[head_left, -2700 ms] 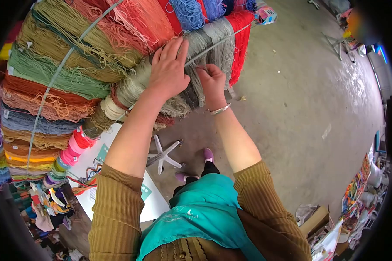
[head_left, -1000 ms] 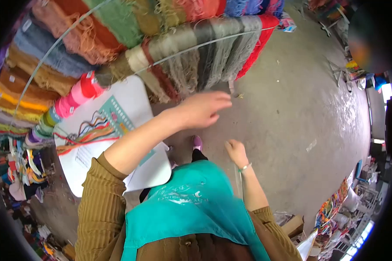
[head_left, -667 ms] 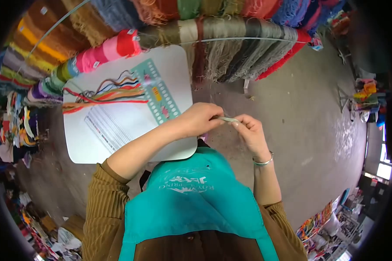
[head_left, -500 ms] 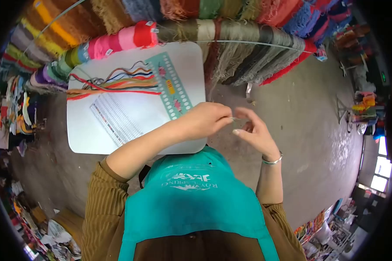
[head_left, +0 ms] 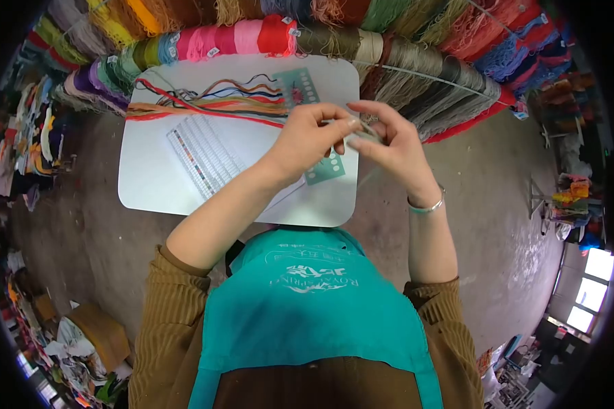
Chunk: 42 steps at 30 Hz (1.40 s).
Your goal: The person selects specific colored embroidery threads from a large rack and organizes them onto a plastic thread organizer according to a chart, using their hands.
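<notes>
A thin greyish-green thread runs between my two hands. My left hand pinches it with thumb and forefinger, above the right part of a white board. Just to the right, my right hand has its fingers curled around the same thread, its thumb towards the left hand. Beneath the left hand lies a green card with rows of white holes, partly hidden. Several coloured yarn strands stretch across the board to the card. Below them is a printed sheet with a grid.
Hanks of yarn hang from rails along the far side, pink ones in the middle and grey ones at the right. A teal apron covers my front. Cloth and a brown box are at lower left.
Both hands have moved up and closer together, now over the board's right edge with the thread. The view has shifted, so the board appears further right and higher.
</notes>
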Each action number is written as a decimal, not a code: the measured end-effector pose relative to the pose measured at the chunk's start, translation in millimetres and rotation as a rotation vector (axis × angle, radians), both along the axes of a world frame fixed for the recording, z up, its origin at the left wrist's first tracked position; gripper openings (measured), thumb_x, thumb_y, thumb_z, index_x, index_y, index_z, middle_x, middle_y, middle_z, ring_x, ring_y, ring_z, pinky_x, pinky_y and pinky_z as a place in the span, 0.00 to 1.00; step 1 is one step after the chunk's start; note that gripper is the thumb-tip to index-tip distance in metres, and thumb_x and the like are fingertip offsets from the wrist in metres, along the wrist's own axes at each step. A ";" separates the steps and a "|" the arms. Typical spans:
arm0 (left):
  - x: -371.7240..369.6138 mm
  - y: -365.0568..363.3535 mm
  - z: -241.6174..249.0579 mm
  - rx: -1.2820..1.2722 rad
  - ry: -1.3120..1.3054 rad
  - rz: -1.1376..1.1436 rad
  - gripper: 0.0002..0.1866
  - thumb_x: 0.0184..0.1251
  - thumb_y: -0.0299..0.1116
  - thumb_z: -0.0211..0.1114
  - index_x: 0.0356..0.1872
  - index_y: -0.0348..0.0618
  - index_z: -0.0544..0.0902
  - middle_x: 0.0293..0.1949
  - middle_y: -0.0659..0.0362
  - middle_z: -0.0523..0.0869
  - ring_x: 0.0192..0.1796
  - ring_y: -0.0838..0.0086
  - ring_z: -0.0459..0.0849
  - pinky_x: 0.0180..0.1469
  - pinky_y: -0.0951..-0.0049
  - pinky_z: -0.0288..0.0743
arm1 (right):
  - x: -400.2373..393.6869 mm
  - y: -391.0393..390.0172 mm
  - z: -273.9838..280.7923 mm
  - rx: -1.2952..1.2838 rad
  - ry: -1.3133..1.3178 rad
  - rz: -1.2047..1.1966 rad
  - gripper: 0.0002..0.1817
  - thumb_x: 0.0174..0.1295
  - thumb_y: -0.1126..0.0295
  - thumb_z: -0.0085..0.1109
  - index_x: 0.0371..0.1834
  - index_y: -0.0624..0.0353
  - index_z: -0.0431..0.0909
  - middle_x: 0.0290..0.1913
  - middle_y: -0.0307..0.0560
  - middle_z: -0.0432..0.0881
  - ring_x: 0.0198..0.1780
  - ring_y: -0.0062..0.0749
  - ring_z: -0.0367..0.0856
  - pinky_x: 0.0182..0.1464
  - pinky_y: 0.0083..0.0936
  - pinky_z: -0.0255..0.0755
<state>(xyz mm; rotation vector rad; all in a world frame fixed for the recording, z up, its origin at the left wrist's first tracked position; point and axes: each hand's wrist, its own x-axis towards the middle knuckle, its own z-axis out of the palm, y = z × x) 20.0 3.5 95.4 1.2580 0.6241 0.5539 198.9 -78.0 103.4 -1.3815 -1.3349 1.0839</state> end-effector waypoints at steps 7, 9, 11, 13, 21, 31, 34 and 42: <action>25.7 2.9 29.6 0.103 -0.111 0.079 0.10 0.73 0.36 0.64 0.38 0.40 0.86 0.29 0.66 0.84 0.32 0.84 0.80 0.32 0.82 0.67 | 5.6 6.3 28.7 0.274 -0.077 -0.134 0.17 0.63 0.75 0.65 0.55 0.63 0.79 0.37 0.37 0.84 0.36 0.12 0.77 0.36 0.13 0.73; 37.6 1.5 35.9 0.125 -0.138 0.069 0.10 0.73 0.36 0.64 0.37 0.40 0.86 0.29 0.66 0.84 0.32 0.84 0.79 0.33 0.82 0.67 | 8.5 -1.7 44.1 0.288 -0.142 -0.181 0.17 0.63 0.75 0.65 0.55 0.63 0.79 0.37 0.38 0.84 0.37 0.12 0.78 0.36 0.14 0.73; 50.6 2.4 41.1 0.164 -0.142 0.043 0.11 0.73 0.37 0.64 0.37 0.41 0.86 0.29 0.67 0.85 0.33 0.85 0.79 0.33 0.82 0.67 | 20.9 -8.8 52.8 0.335 -0.372 -0.198 0.19 0.64 0.80 0.63 0.59 0.65 0.77 0.40 0.30 0.78 0.30 0.04 0.64 0.29 0.06 0.57; 63.3 5.7 47.8 0.199 -0.141 -0.008 0.11 0.74 0.38 0.63 0.37 0.42 0.85 0.29 0.67 0.85 0.33 0.86 0.79 0.34 0.82 0.67 | 30.2 -10.4 57.7 0.355 -0.344 -0.245 0.19 0.63 0.80 0.63 0.58 0.65 0.77 0.39 0.29 0.77 0.29 0.06 0.60 0.29 0.07 0.57; 106.1 15.7 81.6 0.401 -0.123 -0.068 0.11 0.73 0.40 0.66 0.37 0.42 0.86 0.28 0.67 0.84 0.31 0.88 0.77 0.33 0.85 0.67 | 68.6 -12.1 80.5 0.515 -0.433 -0.352 0.13 0.63 0.73 0.66 0.50 0.61 0.81 0.29 0.41 0.82 0.26 0.13 0.73 0.28 0.16 0.68; 94.6 37.8 67.5 0.257 -0.095 -0.011 0.12 0.71 0.42 0.68 0.42 0.44 0.86 0.33 0.68 0.85 0.34 0.86 0.81 0.37 0.83 0.70 | 74.0 26.4 59.4 0.631 -0.427 -0.213 0.14 0.65 0.76 0.65 0.54 0.64 0.80 0.42 0.35 0.83 0.39 0.11 0.77 0.37 0.13 0.70; 82.1 47.4 55.9 0.179 -0.097 0.019 0.12 0.72 0.42 0.68 0.43 0.44 0.86 0.33 0.68 0.85 0.35 0.85 0.81 0.37 0.82 0.69 | 67.9 35.0 56.5 0.515 -0.509 -0.155 0.13 0.67 0.76 0.63 0.53 0.64 0.79 0.44 0.37 0.84 0.41 0.11 0.78 0.39 0.12 0.70; 65.4 52.8 54.4 0.552 0.013 0.123 0.12 0.72 0.40 0.66 0.43 0.42 0.86 0.34 0.66 0.86 0.36 0.85 0.81 0.37 0.82 0.70 | 65.3 53.4 41.2 0.311 -0.381 -0.172 0.09 0.68 0.70 0.56 0.42 0.63 0.82 0.26 0.45 0.83 0.30 0.19 0.81 0.32 0.24 0.72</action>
